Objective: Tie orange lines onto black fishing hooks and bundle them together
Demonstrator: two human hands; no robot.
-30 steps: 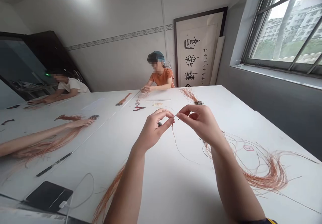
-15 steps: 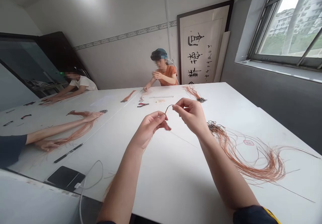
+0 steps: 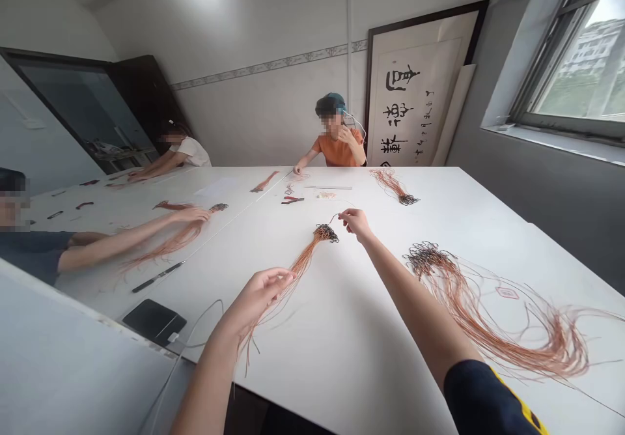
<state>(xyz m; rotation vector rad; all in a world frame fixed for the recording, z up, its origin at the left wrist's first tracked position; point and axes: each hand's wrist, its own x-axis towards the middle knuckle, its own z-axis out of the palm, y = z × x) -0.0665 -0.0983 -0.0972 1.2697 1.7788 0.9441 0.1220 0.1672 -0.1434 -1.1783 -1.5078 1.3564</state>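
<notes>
My right hand [image 3: 355,223] reaches far out over the white table [image 3: 342,331] and pinches the end of a thin copper wire beside the dark tips of a copper wire bundle [image 3: 301,262]. Nearer to me, my left hand [image 3: 257,297] has its fingers closed on the tail of that same bundle, which lies flat on the table between the two hands. A bigger loose heap of copper wires [image 3: 488,318] with dark ends lies to the right of my right arm.
A black tablet [image 3: 154,322] with a white cable lies at the near left edge. Red pliers [image 3: 291,199] and a small wire bunch [image 3: 395,187] lie farther off. A person's arm [image 3: 131,238] rests on wires at left; two more people sit at the far side.
My hands were close together working one wire in the air. They have parted: the right stretched forward to the bundle's dark tips, the left dropped onto its tail. The view swung left.
</notes>
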